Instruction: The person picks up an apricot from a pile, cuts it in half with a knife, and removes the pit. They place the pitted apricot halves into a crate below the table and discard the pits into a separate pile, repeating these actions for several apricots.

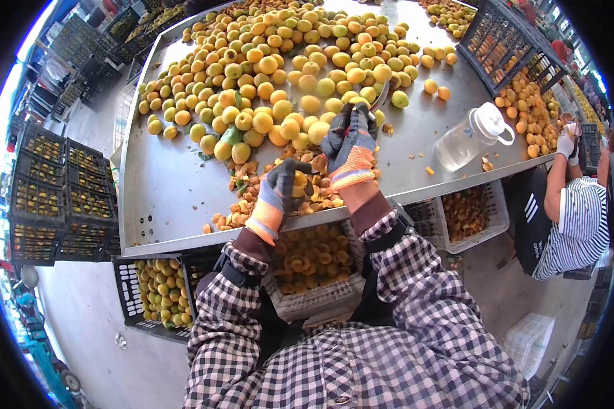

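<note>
Both my hands wear dark gloves with orange and grey cuffs, over the near part of a metal table [450,146]. My left hand [280,193] is closed around a yellow-orange apricot [299,180], partly hidden by the fingers. My right hand [351,144] is closed on a knife [382,96], its narrow shiny blade pointing up and away; the grip is mostly hidden. Beyond both hands lies a big heap of whole apricots [262,123], yellow to greenish. Cut apricot pieces [235,213] are scattered around and below my left hand.
A water bottle [465,143] stands right of my hands. Below the table edge are a pale crate of apricot halves [307,262], a crate of cut pieces [465,215] and a black crate of whole apricots [162,290]. A co-worker [573,211] is at the right.
</note>
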Motion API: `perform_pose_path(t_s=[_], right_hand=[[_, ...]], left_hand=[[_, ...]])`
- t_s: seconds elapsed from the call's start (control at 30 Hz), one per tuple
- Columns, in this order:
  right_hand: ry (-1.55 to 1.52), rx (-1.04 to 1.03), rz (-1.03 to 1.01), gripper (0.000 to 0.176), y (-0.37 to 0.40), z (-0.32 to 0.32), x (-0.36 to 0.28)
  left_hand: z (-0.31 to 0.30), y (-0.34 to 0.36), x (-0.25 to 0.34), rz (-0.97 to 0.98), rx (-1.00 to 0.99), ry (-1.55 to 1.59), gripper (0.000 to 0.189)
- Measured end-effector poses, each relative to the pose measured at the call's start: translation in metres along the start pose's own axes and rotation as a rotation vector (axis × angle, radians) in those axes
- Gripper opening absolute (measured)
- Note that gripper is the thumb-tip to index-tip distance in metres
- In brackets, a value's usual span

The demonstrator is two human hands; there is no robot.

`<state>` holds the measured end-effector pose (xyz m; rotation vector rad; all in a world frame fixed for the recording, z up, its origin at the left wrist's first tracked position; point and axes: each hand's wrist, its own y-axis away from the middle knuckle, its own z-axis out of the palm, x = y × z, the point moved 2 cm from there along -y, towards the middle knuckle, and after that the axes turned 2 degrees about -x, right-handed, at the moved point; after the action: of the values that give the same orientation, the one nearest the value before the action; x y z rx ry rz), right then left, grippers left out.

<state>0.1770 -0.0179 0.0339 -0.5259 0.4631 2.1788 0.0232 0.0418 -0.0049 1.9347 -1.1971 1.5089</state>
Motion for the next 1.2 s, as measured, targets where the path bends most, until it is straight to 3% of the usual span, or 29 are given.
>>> perform_pose_path(t_s=[0.07,0.2,0.27,0.3,0.33,0.37,0.4,0.47,0.5,0.53,0.63,0.7,0.8,0.87,0.9,0.93,1.0,1.07,1.13,1.2], right_hand=[[0.087,-0.092,-0.121,0.014,-0.001,-0.002,-0.005],[0.633,-0.227,-0.358,0.01,-0.003,0.003,-0.001],[0.833,-0.288,-0.494,0.014,-0.002,0.004,0.004],[0.941,-0.338,-0.419,0.016,-0.002,0.002,0.007],[1.046,-0.39,-0.342,0.018,-0.002,0.0,0.01],[0.9,-0.437,-0.156,0.021,0.01,0.006,0.01],[1.063,-0.483,-0.13,0.02,0.012,0.004,0.013],[1.247,-0.588,0.011,0.026,0.02,0.003,0.019],[1.425,-0.624,-0.008,0.035,0.009,-0.017,0.038],[1.329,-0.685,-0.04,0.04,0.004,-0.029,0.054],[1.481,-0.613,-0.045,0.036,0.027,0.002,0.036],[1.656,-0.58,-0.239,0.027,0.033,0.01,0.03],[1.695,-0.534,-0.315,0.02,0.035,0.013,0.023],[1.729,-0.439,-0.324,0.021,0.022,0.01,0.013],[1.801,-0.483,-0.285,0.022,0.014,0.007,0.005],[1.871,-0.526,-0.242,0.024,0.006,0.003,-0.003],[2.018,-0.515,-0.223,0.027,-0.002,-0.005,-0.01],[2.114,-0.668,-0.272,0.028,-0.002,-0.008,-0.014],[2.086,-0.661,-0.233,0.027,-0.006,-0.011,-0.01],[1.929,-0.573,-0.185,0.024,-0.009,-0.009,-0.007]], left_hand=[[-0.008,0.001,0.027,-0.465,-0.088,0.595,0.04],[-0.014,-0.001,0.02,-0.426,-0.09,0.565,0.031],[-0.014,-0.006,0.026,0.304,0.074,-0.246,0.043],[-0.014,-0.004,0.032,0.304,0.079,-0.248,0.043],[-0.016,-0.001,0.034,-0.012,0.134,0.134,0.039],[-0.018,0.002,0.036,-0.327,0.186,0.516,0.036],[-0.02,0.0,0.024,-0.323,0.196,0.513,0.036],[-0.024,-0.006,-0.005,0.003,0.297,0.206,0.033],[-0.024,-0.003,0.012,-0.177,0.28,0.387,0.03],[-0.02,-0.003,0.009,-0.174,0.283,0.389,0.03],[-0.016,-0.003,0.01,0.01,0.364,0.159,0.032],[-0.017,0.0,0.001,0.033,0.366,0.05,0.034],[-0.021,0.0,-0.002,0.046,0.394,-0.084,0.034],[-0.027,0.008,0.001,-0.259,0.247,0.197,0.024],[-0.031,0.014,0.011,-0.267,0.069,0.194,0.025],[-0.038,0.02,0.039,-0.498,-0.255,0.517,0.026],[-0.037,0.021,0.068,-0.246,-0.561,0.275,0.03],[-0.035,0.026,0.055,-0.239,-0.545,0.327,0.029],[-0.042,0.023,0.051,-0.198,-0.532,0.297,0.03],[-0.053,0.02,0.036,-0.408,-0.331,0.152,0.028]])
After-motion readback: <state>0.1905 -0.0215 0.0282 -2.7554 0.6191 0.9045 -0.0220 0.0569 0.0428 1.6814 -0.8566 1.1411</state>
